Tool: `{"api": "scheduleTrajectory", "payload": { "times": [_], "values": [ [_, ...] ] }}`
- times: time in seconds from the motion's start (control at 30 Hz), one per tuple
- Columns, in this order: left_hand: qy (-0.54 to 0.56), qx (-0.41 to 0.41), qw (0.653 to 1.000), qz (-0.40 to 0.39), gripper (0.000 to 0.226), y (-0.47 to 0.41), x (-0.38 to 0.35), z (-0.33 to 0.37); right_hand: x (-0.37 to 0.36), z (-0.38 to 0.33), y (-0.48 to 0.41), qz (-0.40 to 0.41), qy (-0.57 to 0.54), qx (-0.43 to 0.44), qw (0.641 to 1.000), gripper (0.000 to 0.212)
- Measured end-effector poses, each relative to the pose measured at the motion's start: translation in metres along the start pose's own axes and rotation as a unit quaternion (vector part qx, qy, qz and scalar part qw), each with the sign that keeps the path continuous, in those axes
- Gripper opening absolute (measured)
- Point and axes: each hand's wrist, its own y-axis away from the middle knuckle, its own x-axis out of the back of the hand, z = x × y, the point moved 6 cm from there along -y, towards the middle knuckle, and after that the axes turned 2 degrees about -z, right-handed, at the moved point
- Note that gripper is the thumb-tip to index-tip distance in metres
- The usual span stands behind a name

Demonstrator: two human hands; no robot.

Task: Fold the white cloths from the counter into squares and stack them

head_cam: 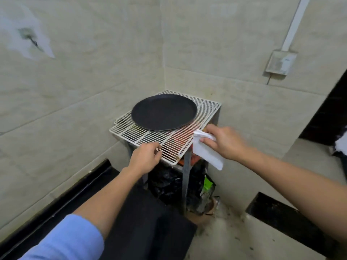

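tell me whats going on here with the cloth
A person stands at a rack with a black tray on it. The right hand pinches a folded white cloth at the rack's right edge, most of it hanging off the side. The left hand sits at the front edge, fingers curled; whether it grips it is unclear.

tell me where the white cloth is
In the head view the white cloth hangs from the right hand, just off the right edge of the wire rack.
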Motion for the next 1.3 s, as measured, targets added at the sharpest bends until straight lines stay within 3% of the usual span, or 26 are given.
{"api": "scheduleTrajectory", "payload": {
  "times": [0.33,0.53,0.77,0.93,1.13,1.3],
  "values": [
    [-0.064,0.133,0.987,0.062,0.02,-0.126,-0.01,-0.038,-0.025,0.046,-0.215,-0.006,0.003,0.102,0.995,0.03],
    [-0.074,0.235,0.968,0.039,0.025,-0.179,-0.029,-0.051,-0.068,0.04,-0.322,-0.067,-0.11,0.143,0.981,0.027],
    [-0.084,0.296,0.951,0.014,0.026,-0.196,-0.036,-0.078,-0.128,0.007,-0.4,-0.141,-0.296,0.092,0.94,0.031],
    [-0.082,0.302,0.949,0.026,0.021,-0.205,-0.035,-0.102,-0.186,0.008,-0.429,-0.187,-0.374,-0.008,0.908,0.028],
    [-0.067,0.269,0.958,0.077,0.033,-0.251,-0.029,-0.13,-0.23,0.044,-0.443,-0.213,-0.31,-0.055,0.925,0.036],
    [-0.109,0.253,0.961,-0.033,0.048,-0.284,-0.059,-0.151,-0.241,0.057,-0.451,-0.211,-0.228,-0.042,0.95,0.022]
  ]
}}
